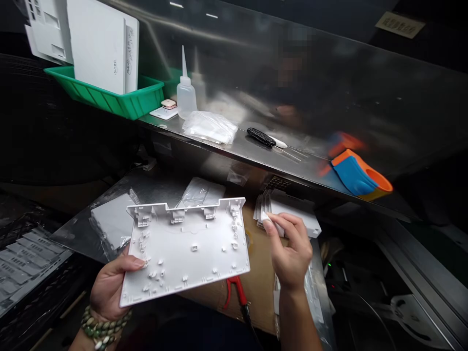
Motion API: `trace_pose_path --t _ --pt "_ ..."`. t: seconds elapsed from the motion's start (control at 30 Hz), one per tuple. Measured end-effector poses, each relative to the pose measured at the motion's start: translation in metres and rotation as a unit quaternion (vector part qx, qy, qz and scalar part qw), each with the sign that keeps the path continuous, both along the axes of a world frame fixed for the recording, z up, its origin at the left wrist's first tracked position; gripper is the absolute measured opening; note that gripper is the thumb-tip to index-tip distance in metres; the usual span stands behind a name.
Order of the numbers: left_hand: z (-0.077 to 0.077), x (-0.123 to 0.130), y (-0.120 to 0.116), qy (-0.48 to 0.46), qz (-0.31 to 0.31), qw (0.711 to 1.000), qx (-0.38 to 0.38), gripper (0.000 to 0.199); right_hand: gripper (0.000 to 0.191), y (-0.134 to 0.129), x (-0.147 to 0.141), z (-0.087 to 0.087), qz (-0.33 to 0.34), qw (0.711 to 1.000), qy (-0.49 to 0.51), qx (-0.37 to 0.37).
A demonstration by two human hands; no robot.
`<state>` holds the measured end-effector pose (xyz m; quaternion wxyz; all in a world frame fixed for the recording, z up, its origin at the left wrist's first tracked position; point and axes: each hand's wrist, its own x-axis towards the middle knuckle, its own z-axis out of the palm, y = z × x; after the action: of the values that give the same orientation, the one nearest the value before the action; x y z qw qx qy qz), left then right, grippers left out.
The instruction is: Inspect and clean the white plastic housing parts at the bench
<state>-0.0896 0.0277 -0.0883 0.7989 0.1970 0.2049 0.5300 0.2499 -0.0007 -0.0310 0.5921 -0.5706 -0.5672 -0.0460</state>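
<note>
A white plastic panel point(190, 253) is tilted up with its inner side, full of small clips and posts, facing me. My left hand point(113, 282) grips its lower left corner, thumb on the inner face and fingers behind. To the right of the panel, my right hand point(290, 248) is raised with thumb and index finger pinched together on a small white piece point(264, 217). That piece is too small to make out. Behind these fingertips stand several white panels point(296, 209) in a stack.
A metal shelf point(234, 146) holds a green bin point(109, 100) with white casings, a squeeze bottle point(186, 97), plastic bags point(211, 126), thin tools point(261, 137) and a blue-orange holder point(356, 174). Below the panel is a red air gun point(239, 291). Bagged panels point(113, 219) lie at left.
</note>
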Motion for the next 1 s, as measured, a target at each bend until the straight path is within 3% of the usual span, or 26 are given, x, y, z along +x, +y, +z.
trace_pose_path --t 0.1,0.27,0.5,0.67,0.8,1.0 --pt "-0.011 -0.005 -0.007 0.044 -0.013 0.997 -0.060 0.108 0.018 0.014 -0.009 0.009 0.020 1.000 0.005 0.007" --pt "-0.021 -0.009 -0.012 0.052 -0.057 0.992 -0.104 0.103 0.017 0.020 -0.012 0.000 0.019 1.000 0.001 -0.009" --pt "0.001 0.015 -0.011 0.061 -0.058 0.992 -0.089 0.095 0.017 0.020 -0.003 -0.016 0.023 0.999 -0.016 -0.023" --pt "0.019 0.043 -0.012 0.080 -0.054 0.991 -0.094 0.111 0.013 0.026 0.008 -0.036 -0.035 0.999 0.003 -0.036" --pt "0.023 0.070 -0.018 0.131 -0.060 0.983 -0.117 0.113 0.013 0.018 -0.020 -0.031 0.027 0.998 0.033 -0.041" --pt "0.010 0.104 -0.030 0.124 -0.057 0.987 -0.087 0.104 0.019 0.006 -0.083 -0.018 0.137 0.988 0.050 -0.052"
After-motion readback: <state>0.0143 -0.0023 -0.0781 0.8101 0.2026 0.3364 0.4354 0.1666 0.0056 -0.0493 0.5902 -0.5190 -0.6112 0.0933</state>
